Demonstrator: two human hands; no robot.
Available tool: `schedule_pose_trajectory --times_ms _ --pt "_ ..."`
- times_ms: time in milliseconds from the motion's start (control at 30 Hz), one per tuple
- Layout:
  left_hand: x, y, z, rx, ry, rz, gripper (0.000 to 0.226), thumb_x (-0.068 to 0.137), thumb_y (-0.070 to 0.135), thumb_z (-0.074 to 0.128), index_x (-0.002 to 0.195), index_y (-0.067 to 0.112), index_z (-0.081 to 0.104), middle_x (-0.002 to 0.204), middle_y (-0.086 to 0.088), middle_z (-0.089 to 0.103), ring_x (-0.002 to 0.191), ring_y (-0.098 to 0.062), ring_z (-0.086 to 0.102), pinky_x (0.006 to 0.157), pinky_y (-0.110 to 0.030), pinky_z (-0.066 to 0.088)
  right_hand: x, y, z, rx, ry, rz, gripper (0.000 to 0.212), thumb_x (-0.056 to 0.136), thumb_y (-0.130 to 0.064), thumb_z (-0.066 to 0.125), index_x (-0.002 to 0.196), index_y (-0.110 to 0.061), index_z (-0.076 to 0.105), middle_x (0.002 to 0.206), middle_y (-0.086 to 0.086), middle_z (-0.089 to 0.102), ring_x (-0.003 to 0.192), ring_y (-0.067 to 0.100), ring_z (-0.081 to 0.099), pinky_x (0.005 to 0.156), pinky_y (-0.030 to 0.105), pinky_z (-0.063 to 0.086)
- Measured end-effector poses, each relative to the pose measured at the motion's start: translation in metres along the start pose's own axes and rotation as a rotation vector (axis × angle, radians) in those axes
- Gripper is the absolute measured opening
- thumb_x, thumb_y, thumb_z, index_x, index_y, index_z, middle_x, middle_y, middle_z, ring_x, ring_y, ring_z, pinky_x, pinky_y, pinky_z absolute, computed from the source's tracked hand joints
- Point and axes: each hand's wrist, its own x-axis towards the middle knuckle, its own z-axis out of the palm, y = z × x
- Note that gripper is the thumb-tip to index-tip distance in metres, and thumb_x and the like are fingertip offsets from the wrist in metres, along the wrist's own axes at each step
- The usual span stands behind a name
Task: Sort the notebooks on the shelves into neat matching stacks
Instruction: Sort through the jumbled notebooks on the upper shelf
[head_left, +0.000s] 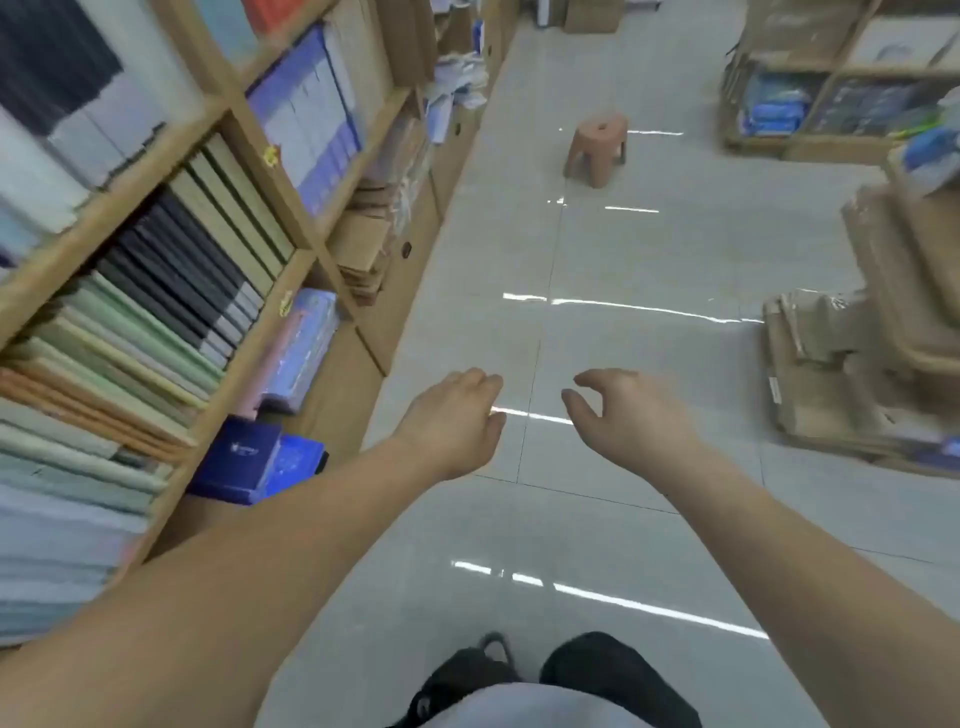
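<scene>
Pale grey glossy tiled floor (649, 249) carries bright streaks of reflected strip lighting (639, 309). A light wooden shelving unit (104, 218) runs along the floor's left edge. A small brown plastic stool (597, 148) stands mid-aisle. Stacked brown cardboard cartons (831, 374) line the right edge, with a second wooden rack (883, 70) at the far right corner.

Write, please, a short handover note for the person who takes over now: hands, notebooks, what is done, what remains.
Left hand: holds nothing, fingers loosely curled, above the floor near the shelf unit.
Right hand: holds nothing, fingers loosely curled, above the floor.
Things: dark notebooks, green notebooks and orange notebooks lie in bands in the nearest compartment.
Done: these colours look grouped, though the picture is blurred.
Left: tidy the edges, then check the other compartments.
</scene>
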Motion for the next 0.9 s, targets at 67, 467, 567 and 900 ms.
schedule_pose_trajectory --times_ms 67,467,567,900 --pt "0.050 -0.007 -0.003 -0.033 -0.029 0.026 0.047 0.104 0.036 0.046 0.145 0.013 0.045 0.132 -0.007 0.054 0.121 -0.028 0.051 0.091 -0.045 0.051 0.046 0.022 -0.007 0.019 0.011 0.032 0.041 0.102 -0.047 0.049 0.130 -0.023 0.066 0.123 -0.003 0.070 0.119 0.023 0.061 0.097 0.040 0.051" --pt "0.359 -0.034 -0.034 -0.168 -0.033 -0.123 0.054 0.107 0.036 0.043 0.156 0.014 0.034 0.150 -0.002 0.046 0.137 -0.022 0.042 0.103 -0.039 0.046 0.375 0.132 -0.079 -0.173 -0.138 -0.043 0.049 0.100 -0.057 0.041 0.125 -0.021 0.063 0.118 -0.001 0.068 0.114 0.025 0.061 0.088 0.038 0.052" --pt "0.425 -0.056 -0.052 -0.189 -0.033 -0.169 0.055 0.107 0.036 0.043 0.157 0.014 0.032 0.153 -0.002 0.044 0.139 -0.022 0.041 0.104 -0.037 0.045 0.456 0.144 -0.105 -0.175 -0.172 -0.060 0.047 0.101 -0.054 0.042 0.127 -0.020 0.062 0.118 0.000 0.067 0.114 0.025 0.059 0.088 0.038 0.052" --pt "0.700 -0.144 -0.120 -0.204 0.003 -0.188 0.055 0.108 0.039 0.039 0.157 0.016 0.032 0.151 -0.001 0.045 0.138 -0.021 0.042 0.104 -0.035 0.045 0.740 0.161 -0.144 -0.104 -0.196 -0.038 0.044 0.103 -0.049 0.045 0.141 -0.029 0.057 0.136 -0.008 0.062 0.126 0.020 0.057 0.092 0.035 0.047"
